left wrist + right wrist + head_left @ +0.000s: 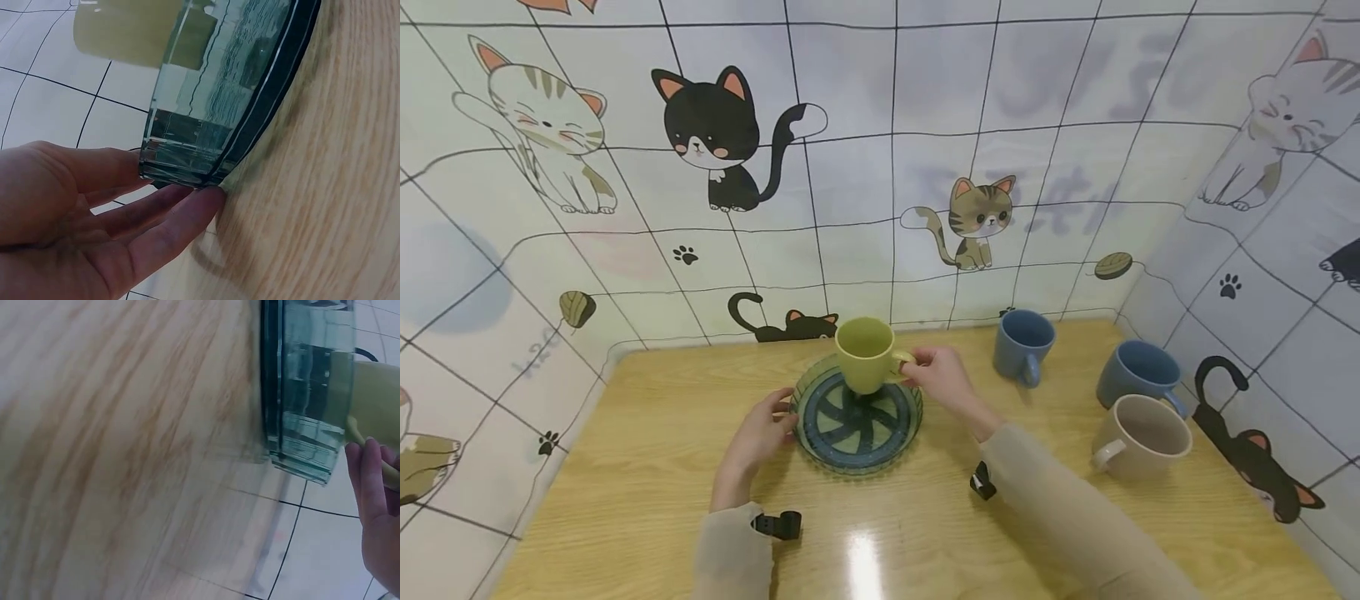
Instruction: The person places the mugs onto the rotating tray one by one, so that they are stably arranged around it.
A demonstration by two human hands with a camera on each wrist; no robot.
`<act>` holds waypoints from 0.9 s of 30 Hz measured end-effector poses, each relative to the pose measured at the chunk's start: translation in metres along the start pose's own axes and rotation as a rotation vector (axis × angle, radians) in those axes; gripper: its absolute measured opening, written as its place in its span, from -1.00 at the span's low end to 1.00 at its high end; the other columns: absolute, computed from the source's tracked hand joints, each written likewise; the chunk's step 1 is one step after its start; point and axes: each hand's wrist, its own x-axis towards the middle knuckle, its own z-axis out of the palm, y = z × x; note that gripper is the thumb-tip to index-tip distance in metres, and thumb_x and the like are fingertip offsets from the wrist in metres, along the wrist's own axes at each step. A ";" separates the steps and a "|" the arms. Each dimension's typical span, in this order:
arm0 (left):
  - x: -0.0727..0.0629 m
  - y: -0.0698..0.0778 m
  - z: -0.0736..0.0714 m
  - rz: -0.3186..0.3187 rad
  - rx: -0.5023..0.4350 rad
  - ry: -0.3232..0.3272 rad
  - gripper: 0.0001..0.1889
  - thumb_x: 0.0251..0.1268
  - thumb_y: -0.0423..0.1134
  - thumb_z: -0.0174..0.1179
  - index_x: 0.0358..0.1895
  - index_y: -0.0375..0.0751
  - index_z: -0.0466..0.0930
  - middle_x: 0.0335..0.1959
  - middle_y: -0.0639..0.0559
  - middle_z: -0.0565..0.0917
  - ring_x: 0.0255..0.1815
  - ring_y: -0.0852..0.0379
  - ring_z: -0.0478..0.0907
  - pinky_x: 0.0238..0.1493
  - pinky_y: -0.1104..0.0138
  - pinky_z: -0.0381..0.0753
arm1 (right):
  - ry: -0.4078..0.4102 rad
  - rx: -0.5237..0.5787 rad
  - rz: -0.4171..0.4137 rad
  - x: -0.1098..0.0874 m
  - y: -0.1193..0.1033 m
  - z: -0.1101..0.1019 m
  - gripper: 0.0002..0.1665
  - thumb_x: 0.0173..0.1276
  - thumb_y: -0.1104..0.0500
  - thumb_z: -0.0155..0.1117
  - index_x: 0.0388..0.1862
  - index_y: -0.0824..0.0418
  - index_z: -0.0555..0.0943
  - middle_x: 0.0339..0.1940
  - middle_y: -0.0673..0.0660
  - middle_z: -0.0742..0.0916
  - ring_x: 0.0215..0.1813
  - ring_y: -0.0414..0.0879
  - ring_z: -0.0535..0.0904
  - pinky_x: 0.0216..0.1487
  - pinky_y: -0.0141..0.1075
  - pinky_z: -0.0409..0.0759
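Observation:
A yellow-green mug [865,354] is upright over the back part of a round clear glass dish [857,458] with a dark blue swirl pattern. My right hand [943,379] pinches the mug's handle between thumb and fingers. Through the dish's glass wall, the left wrist view shows the lower part of the mug [125,31], its base above the dish's floor. My left hand [763,429] is at the dish's left side, its fingertips [209,203] touching the glass wall near the table.
Two blue mugs, one at the back [1024,342] and one farther right [1138,372], stand on the wooden table [662,467]. A beige mug [1142,437] stands in front of the right one. Cat-patterned sheeting [857,167] rises behind and at both sides.

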 end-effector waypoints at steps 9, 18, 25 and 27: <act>0.003 -0.001 -0.003 -0.011 -0.030 -0.027 -0.46 0.49 -0.45 -0.03 0.48 -0.34 0.14 0.28 -0.42 0.36 0.18 -0.24 0.48 -0.01 0.13 0.64 | -0.036 0.015 -0.058 0.024 0.008 0.008 -0.84 0.30 0.39 0.18 -0.25 0.44 0.68 -0.26 0.32 0.74 -0.23 0.30 0.69 -0.17 0.08 0.67; 0.004 0.000 -0.001 -0.018 0.002 -0.044 -0.45 0.49 -0.44 -0.02 0.48 -0.36 0.14 0.29 -0.43 0.36 0.18 -0.24 0.48 0.00 0.13 0.64 | -0.055 -0.004 -0.021 0.032 0.015 0.002 -0.83 0.28 0.39 0.17 -0.23 0.45 0.66 -0.23 0.34 0.74 -0.21 0.29 0.69 -0.13 0.06 0.67; 0.003 -0.004 -0.003 -0.026 0.004 -0.035 -0.46 0.50 -0.44 -0.04 0.49 -0.33 0.13 0.30 -0.43 0.34 0.21 -0.27 0.44 0.04 0.09 0.62 | -0.073 0.017 -0.028 0.038 0.013 0.008 -0.76 0.26 0.41 0.19 -0.11 0.44 0.67 -0.21 0.26 0.73 -0.21 0.26 0.70 -0.15 0.01 0.69; 0.003 -0.003 -0.002 -0.021 -0.003 -0.041 -0.46 0.49 -0.44 -0.03 0.48 -0.33 0.13 0.30 -0.44 0.34 0.21 -0.27 0.45 0.03 0.10 0.62 | -0.068 0.023 -0.030 0.039 0.013 0.007 -0.78 0.25 0.43 0.19 -0.14 0.43 0.67 -0.23 0.26 0.73 -0.19 0.27 0.69 -0.15 -0.01 0.69</act>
